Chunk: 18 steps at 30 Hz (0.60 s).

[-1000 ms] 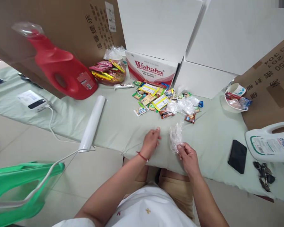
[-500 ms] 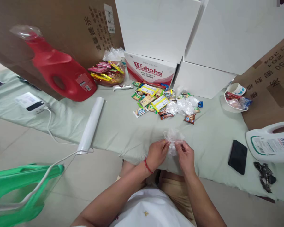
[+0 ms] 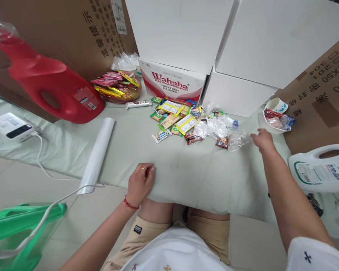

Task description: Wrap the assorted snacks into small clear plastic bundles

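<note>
Film (image 3: 239,140), clear and crumpled, lies on the cloth (image 3: 169,180) at the right end of the snacks (image 3: 172,122), just beside a brown packet (image 3: 222,143). We see the right hand (image 3: 263,141) stretched out to it, fingers bent and close together, their tips at the film's right edge; we cannot tell whether they pinch it or merely touch it (clear plastic hides its own outline). Just beyond that hand stands a white bowl (image 3: 281,131) of packets.

Near the cloth's front edge we find the left hand (image 3: 141,182), loosely curled, thumb against the forefinger, and we see it holding nothing. It wears a ring (image 3: 142,169), and a red bracelet (image 3: 130,203) circles the wrist. To its left we have a white roll (image 3: 97,156); behind the snacks, a Wahaha box (image 3: 172,81).
</note>
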Each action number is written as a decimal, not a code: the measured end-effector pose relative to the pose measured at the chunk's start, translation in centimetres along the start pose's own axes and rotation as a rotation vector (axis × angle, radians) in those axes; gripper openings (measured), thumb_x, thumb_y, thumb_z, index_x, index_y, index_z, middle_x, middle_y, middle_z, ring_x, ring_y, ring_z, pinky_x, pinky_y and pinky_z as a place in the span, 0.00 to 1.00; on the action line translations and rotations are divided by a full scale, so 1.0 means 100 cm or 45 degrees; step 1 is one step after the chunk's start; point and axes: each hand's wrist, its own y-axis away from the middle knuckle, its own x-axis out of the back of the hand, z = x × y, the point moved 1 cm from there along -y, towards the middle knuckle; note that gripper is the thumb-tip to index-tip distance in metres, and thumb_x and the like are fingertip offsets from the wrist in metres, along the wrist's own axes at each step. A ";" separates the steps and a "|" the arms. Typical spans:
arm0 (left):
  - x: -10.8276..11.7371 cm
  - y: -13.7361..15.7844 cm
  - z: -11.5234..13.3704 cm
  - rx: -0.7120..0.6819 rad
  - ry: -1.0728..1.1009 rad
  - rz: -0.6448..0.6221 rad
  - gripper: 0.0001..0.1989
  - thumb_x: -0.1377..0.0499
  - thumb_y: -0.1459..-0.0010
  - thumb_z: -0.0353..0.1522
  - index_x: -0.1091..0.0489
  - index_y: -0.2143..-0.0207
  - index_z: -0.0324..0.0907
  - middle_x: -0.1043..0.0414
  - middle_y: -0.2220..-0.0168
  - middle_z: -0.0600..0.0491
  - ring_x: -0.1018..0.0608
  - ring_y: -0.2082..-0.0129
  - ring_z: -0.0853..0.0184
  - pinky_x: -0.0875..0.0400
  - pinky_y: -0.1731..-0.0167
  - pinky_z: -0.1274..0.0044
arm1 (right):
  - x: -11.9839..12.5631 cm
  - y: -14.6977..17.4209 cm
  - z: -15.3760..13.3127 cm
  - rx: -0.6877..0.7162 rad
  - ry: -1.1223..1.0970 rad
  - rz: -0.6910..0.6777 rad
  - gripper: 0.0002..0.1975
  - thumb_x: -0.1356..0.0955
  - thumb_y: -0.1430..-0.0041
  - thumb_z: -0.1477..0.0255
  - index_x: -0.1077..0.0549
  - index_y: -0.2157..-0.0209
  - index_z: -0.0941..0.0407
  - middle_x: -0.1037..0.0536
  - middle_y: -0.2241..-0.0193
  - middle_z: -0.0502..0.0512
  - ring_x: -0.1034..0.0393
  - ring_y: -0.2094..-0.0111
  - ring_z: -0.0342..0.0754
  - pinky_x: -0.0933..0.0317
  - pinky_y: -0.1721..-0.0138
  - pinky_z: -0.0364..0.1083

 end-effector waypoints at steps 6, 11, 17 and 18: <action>-0.015 0.014 0.010 -0.230 -0.299 0.149 0.07 0.46 0.35 0.30 0.28 0.62 0.43 0.23 0.66 0.50 0.22 0.65 0.63 0.31 0.65 0.74 | -0.067 -0.035 -0.095 0.338 0.155 -0.143 0.12 0.34 0.43 0.69 0.22 0.61 0.58 0.24 0.58 0.66 0.38 0.48 0.62 0.42 0.47 0.58; -0.013 0.014 0.007 -0.225 -0.238 0.122 0.08 0.47 0.34 0.28 0.28 0.62 0.42 0.24 0.66 0.50 0.22 0.66 0.64 0.30 0.65 0.74 | -0.091 -0.030 -0.122 0.096 0.165 -0.252 0.07 0.34 0.43 0.74 0.22 0.68 0.58 0.23 0.67 0.63 0.35 0.53 0.59 0.40 0.49 0.58; -0.005 0.005 0.017 -0.064 0.216 0.073 0.07 0.46 0.33 0.31 0.27 0.61 0.43 0.26 0.68 0.54 0.26 0.71 0.69 0.32 0.69 0.77 | -0.031 0.025 -0.118 0.147 -1.035 0.064 0.09 0.29 0.43 0.65 0.26 0.62 0.54 0.24 0.66 0.51 0.31 0.64 0.48 0.34 0.59 0.49; -0.006 -0.002 0.024 -0.028 0.331 0.042 0.07 0.46 0.33 0.31 0.27 0.61 0.43 0.27 0.69 0.54 0.27 0.73 0.70 0.33 0.70 0.77 | -0.026 0.048 -0.119 0.080 -1.267 -0.070 0.11 0.27 0.45 0.64 0.26 0.62 0.52 0.25 0.66 0.50 0.31 0.65 0.46 0.34 0.63 0.47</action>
